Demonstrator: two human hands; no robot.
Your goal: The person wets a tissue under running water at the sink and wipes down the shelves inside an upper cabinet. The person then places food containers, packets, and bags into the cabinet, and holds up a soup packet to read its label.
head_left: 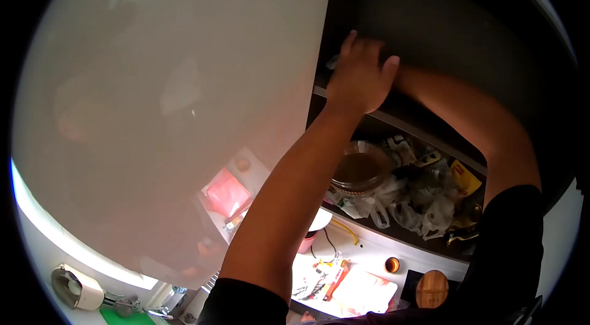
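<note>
Both arms reach up into a dark open cabinet. My left hand is at the upper shelf, its back to the camera and its fingers apart, with nothing seen in it. Behind it, my right hand is mostly hidden; only its forearm and wrist show, crossing in from the right. A small pale, clear item lies on the upper shelf left of my left hand. On the shelf below are a round clear container, crumpled plastic bags and a yellow packet.
A large glossy cabinet door stands open at the left. Below, the white counter holds packets, a pink-white tray, a small amber jar and a round wooden item. A green mat lies at the lower left.
</note>
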